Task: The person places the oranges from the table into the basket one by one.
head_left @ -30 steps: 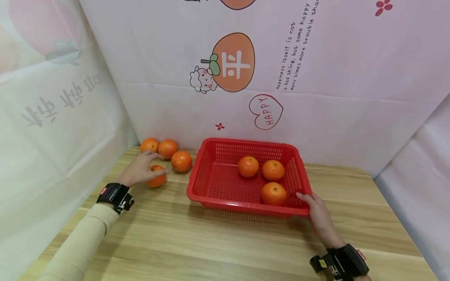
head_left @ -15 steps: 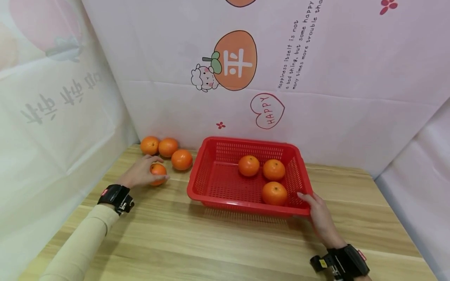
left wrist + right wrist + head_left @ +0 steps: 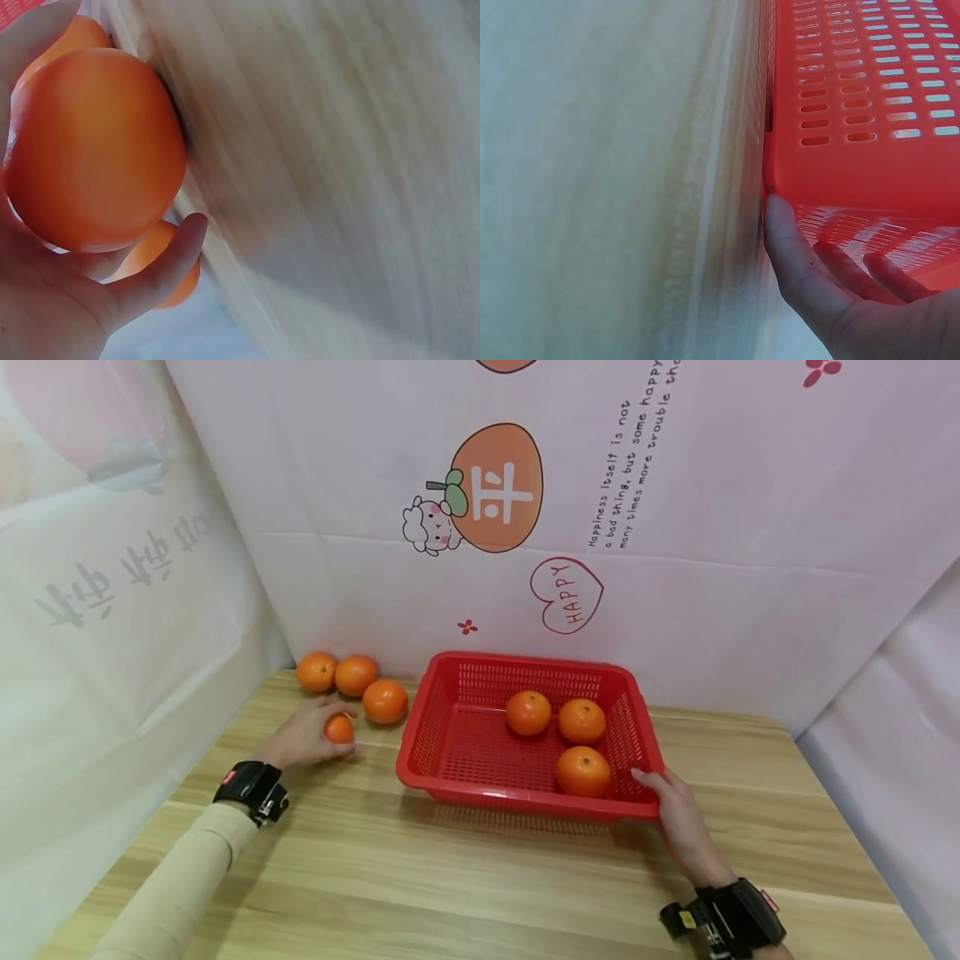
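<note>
Item: left hand [image 3: 306,735], fingers and thumb curled round one orange [image 3: 339,729]. The curve probably serves to keep a smooth, round fruit from rolling away; how firmly it is pressed cannot be told.

Item: right hand [image 3: 681,822], at the near corner of the red basket [image 3: 510,798]. Thumb over the rim, other fingers low on the outside, so that the corner is held between them; presumably this grip steadies the basket.

Item: basket contents, three oranges. First [image 3: 528,713], farthest from the right thumb; second [image 3: 582,721], beyond it; third [image 3: 583,772], nearest, just beside the thumb tip. The perforated walls would likely check any rolling.

Item: loose oranges, three, on the wooden table [image 3: 337,868]. Left one [image 3: 316,672] and middle one [image 3: 356,675] lie side by side past the left knuckles, near the wall cloth [image 3: 337,593], which may act as a stop; the basket-side one [image 3: 386,702] lies just beyond the left fingertips.

Location of the held orange: inside the left hand's curve, between thumb and fingers, close to the palm, near the tabletop; whether it touches the wood cannot be told.
</note>
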A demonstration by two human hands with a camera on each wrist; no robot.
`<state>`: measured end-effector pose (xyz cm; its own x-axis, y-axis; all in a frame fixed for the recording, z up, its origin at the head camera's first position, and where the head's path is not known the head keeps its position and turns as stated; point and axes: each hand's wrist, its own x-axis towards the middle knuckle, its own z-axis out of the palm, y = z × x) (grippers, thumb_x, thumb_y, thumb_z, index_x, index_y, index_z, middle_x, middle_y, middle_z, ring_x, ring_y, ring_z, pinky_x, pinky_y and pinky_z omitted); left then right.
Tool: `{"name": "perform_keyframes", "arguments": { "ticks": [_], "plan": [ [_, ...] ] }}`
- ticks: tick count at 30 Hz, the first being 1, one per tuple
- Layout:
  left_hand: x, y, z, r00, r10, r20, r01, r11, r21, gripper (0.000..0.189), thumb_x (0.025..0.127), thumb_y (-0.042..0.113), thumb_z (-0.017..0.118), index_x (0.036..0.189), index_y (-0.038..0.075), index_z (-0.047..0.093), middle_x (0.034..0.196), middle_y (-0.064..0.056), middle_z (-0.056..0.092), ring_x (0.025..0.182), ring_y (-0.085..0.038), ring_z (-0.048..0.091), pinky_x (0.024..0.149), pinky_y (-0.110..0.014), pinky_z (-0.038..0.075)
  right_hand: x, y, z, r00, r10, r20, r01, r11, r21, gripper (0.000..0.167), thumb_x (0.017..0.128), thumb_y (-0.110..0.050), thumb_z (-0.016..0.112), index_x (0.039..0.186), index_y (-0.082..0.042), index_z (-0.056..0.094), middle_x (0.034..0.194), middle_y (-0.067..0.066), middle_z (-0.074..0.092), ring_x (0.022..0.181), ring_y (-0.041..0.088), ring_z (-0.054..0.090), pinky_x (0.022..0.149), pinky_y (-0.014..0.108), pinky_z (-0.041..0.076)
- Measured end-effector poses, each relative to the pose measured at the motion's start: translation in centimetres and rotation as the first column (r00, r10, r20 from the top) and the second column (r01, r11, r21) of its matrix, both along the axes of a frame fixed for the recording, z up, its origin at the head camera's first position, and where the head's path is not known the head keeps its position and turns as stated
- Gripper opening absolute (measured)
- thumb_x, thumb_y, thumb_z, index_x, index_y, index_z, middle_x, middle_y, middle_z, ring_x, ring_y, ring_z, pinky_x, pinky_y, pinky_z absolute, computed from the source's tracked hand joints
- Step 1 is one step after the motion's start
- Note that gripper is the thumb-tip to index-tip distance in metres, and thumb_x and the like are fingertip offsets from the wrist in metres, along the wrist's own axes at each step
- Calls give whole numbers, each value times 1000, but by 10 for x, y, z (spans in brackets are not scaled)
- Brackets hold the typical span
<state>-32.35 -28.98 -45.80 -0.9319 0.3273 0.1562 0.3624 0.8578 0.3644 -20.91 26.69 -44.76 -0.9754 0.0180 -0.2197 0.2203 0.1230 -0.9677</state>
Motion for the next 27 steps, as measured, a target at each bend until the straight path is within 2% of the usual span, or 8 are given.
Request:
{"name": "perform_keyframes", "arguments": {
  "ticks": [4, 9, 17, 27],
  "plan": [
    [1, 0, -3, 1000, -3, -8, 3, 1000, -7, 63, 79, 47, 90, 128, 13, 70, 137, -25, 59, 120, -42, 60, 99, -60, 53, 0, 0, 1, 1000, 0, 10, 0, 1000, 6, 59, 113, -27, 41, 166, -6, 25, 144, 5, 55, 102, 2, 68, 85, 20, 58],
    [4, 0, -5, 1000, 7, -11, -8, 1000, -28, 65, 79, 50, 90, 129, 15, 68, 139, -24, 57, 122, -41, 61, 99, -61, 53, 1, 1, 1, 1000, -2, -2, 2, 1000, 8, 59, 113, -27, 41, 165, -4, 28, 138, 1, 59, 102, 1, 68, 85, 19, 58],
    [4, -2, -13, 999, 36, -19, -37, 999, -31, 65, 78, 54, 89, 129, 20, 69, 132, -17, 60, 109, -34, 65, 88, -55, 57, 1, 1, -2, 1000, -4, -20, 4, 1000, 10, 57, 112, -29, 43, 164, -6, 32, 124, -16, 62, 103, 0, 66, 86, 17, 55],
    [3, 0, -14, 999, 36, -40, -35, 999, 6, 58, 79, 45, 91, 125, 17, 71, 125, -14, 64, 105, -31, 66, 91, -53, 56, 0, 1, -3, 999, -8, -31, 8, 1000, -13, 57, 112, -27, 43, 163, -5, 32, 123, -14, 63, 102, 3, 68, 85, 19, 57]
  ]
}}
